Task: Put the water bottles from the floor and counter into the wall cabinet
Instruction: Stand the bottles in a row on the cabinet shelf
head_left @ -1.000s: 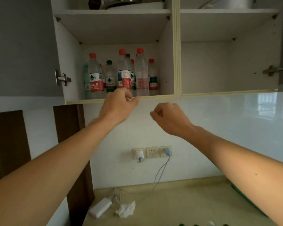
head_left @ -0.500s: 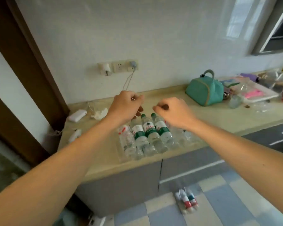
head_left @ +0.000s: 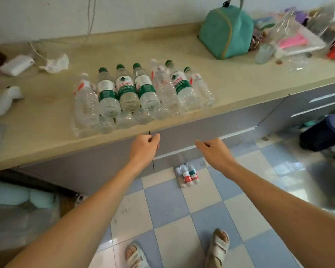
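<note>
Several clear water bottles [head_left: 128, 93] with green or white caps lie side by side on the beige counter [head_left: 37, 136], stacked in two layers near its front edge. Two more bottles [head_left: 189, 176] with red and teal labels lie on the checkered floor against the base cabinet. My left hand [head_left: 144, 147] hangs below the counter edge, in front of the grey cabinet front, with loosely curled fingers and nothing in it. My right hand [head_left: 215, 150] is beside it, above the floor bottles, also loosely curled and holding nothing. The wall cabinet is out of view.
A teal bag [head_left: 226, 31] stands at the back right of the counter beside a cluttered clear tray [head_left: 298, 39]. A white charger [head_left: 16, 64], a crumpled tissue [head_left: 55, 63] and a white object [head_left: 6, 100] lie at the left. A dark bin [head_left: 325, 132] stands on the floor at right.
The view has swung from the wall cabinet down to the counter and floor. Both hands dropped from the cabinet shelf, past the counter bottles, to below the counter edge, still holding nothing.
</note>
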Available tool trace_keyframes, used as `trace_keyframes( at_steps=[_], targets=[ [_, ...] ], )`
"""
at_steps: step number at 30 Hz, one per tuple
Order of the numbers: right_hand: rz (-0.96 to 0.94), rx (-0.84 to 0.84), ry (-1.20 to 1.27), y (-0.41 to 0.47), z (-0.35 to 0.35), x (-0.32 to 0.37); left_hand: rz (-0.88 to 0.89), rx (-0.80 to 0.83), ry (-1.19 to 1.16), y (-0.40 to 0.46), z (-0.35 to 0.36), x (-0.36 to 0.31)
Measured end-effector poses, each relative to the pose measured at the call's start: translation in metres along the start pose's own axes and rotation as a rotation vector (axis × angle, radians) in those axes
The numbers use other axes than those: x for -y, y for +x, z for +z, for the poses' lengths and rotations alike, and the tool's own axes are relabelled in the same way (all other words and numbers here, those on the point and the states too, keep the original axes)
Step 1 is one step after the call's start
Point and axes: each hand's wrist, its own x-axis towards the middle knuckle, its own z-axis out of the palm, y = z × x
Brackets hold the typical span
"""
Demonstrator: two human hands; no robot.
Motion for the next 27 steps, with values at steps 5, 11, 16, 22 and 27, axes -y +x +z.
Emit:
trace_keyframes(
  at_steps=[5, 11, 16, 22, 27],
  targets=[
    [0.301, 0.083, 0.175, 0.049, -0.014, -0.121, -0.194, -0.058, -0.031, 0.02, 0.115, 0.04],
    [0.395, 0.158, 0.138, 0.132, 0.0, -0.259, -0.243, -0.069, -0.008, 0.082, 0.242, 0.09],
    [0.435, 0.207, 0.18, 0.211, 0.069, -0.367, -0.284, -0.033, -0.032, 0.154, 0.343, 0.173],
    [0.402, 0.216, 0.187, 0.307, 0.18, -0.496, -0.345, 0.033, -0.051, 0.231, 0.459, 0.31],
    [0.323, 0.187, 0.167, 0.387, 0.264, -0.577, -0.32, 0.083, -0.02, 0.29, 0.538, 0.404]
  ],
)
